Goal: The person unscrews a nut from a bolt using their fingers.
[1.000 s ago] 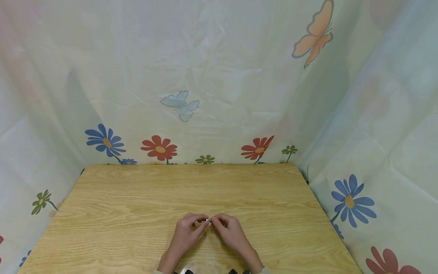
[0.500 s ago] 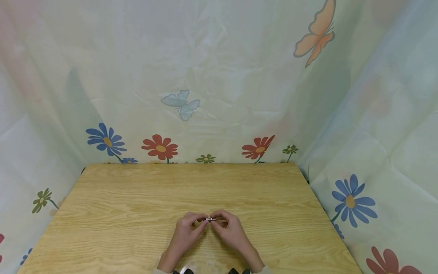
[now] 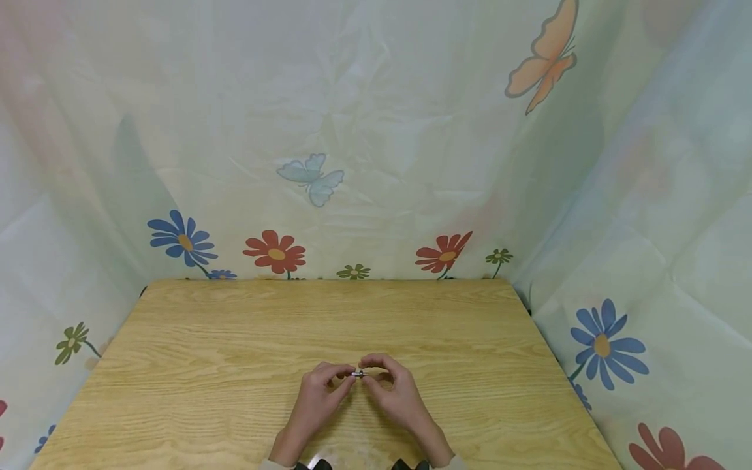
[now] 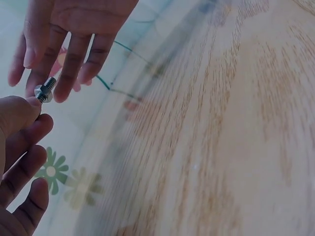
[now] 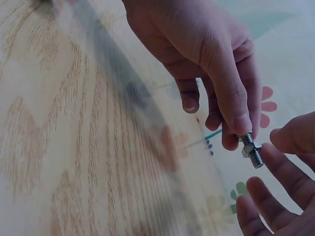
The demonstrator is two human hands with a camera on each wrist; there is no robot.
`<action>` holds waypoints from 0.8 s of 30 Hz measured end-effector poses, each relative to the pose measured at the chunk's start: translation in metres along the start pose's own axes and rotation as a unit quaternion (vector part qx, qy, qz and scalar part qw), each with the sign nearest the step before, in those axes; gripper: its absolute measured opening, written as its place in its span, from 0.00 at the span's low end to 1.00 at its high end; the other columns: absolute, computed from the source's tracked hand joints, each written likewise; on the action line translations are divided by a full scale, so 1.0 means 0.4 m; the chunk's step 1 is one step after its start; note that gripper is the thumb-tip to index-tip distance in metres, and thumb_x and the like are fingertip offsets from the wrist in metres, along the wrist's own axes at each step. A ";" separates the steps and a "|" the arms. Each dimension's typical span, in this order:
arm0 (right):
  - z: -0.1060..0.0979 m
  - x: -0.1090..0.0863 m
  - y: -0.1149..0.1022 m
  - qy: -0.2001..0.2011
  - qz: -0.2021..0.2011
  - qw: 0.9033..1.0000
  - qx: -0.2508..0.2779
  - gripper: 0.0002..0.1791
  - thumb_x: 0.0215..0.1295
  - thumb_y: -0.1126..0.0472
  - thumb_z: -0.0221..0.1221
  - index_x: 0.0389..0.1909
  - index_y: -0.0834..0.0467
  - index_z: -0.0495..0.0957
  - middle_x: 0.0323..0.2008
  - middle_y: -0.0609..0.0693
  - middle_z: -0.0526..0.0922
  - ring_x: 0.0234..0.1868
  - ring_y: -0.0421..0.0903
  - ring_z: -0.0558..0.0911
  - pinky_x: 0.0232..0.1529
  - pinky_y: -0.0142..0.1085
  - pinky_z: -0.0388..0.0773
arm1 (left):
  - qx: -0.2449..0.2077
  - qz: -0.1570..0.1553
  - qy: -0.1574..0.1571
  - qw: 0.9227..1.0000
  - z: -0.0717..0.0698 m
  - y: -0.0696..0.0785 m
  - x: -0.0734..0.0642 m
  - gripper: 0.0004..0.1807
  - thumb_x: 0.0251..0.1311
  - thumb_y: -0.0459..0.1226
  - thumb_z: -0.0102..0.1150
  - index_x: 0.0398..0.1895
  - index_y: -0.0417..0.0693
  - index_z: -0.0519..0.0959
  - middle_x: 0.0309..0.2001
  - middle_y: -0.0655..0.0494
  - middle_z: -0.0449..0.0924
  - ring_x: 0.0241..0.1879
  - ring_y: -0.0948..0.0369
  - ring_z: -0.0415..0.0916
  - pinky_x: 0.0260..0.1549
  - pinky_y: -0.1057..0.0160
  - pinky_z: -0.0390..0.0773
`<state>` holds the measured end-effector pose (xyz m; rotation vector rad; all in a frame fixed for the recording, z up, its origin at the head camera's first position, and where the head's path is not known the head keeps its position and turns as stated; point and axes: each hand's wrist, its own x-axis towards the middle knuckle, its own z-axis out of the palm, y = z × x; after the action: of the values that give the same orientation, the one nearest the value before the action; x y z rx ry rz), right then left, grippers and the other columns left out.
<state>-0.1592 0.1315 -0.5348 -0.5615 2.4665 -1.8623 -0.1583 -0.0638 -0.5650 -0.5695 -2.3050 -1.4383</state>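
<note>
My left hand [image 3: 317,398] pinches one end of a small metal bolt [image 5: 256,161] between thumb and fingers. A nut [image 5: 250,149] sits partway along its thread, and threaded shaft shows beyond the nut. The bolt's far end, in the left hand's grip, is hidden. Around the free end, my right hand [image 3: 396,395] stands with thumb and index finger parted. In the right wrist view a fingertip [image 5: 268,150] of that hand lies right beside the nut, while its thumb [image 5: 295,133] is held away.
Both hands are over the near middle of a wood-grain table [image 3: 247,326]. A pale curtain [image 3: 376,117] with printed flowers and butterflies hangs behind the table and at both sides. Dark objects [image 3: 322,465] show at the bottom edge between the forearms.
The right index finger has lifted and spread from the thumb, where both were close on the bolt's free end a second ago. More of the bolt shows. The left hand keeps its pinch.
</note>
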 end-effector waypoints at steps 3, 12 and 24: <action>-0.001 -0.001 0.001 -0.012 -0.004 1.000 -0.001 0.23 0.70 0.68 0.64 0.64 0.56 0.76 0.59 0.59 0.83 0.63 0.58 0.80 0.56 0.38 0.82 | 0.003 0.004 0.001 1.000 -0.001 -0.001 0.001 0.08 0.59 0.33 0.73 0.41 0.49 0.89 0.35 0.61 0.89 0.36 0.68 0.79 0.31 0.69 0.80; 0.002 -0.005 0.011 -0.026 0.044 0.998 -0.029 0.28 0.77 0.54 0.59 0.71 0.61 0.70 0.57 0.57 0.85 0.59 0.55 0.84 0.57 0.40 0.82 | 0.017 0.027 0.016 0.999 0.002 -0.001 0.003 0.08 0.57 0.32 0.75 0.40 0.50 0.90 0.34 0.64 0.88 0.35 0.69 0.80 0.30 0.68 0.80; -0.002 0.000 0.013 -0.022 0.078 0.996 -0.047 0.17 0.78 0.47 0.55 0.46 0.54 0.87 0.38 0.52 0.90 0.45 0.51 0.88 0.46 0.32 0.82 | 0.008 0.034 0.016 0.999 0.002 0.009 0.008 0.07 0.58 0.31 0.74 0.40 0.46 0.90 0.35 0.64 0.89 0.35 0.66 0.82 0.30 0.65 0.81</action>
<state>-0.1608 0.1333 -0.5393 -0.3938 2.4998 -1.6670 -0.1594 -0.0613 -0.5609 -0.6108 -2.2482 -1.3857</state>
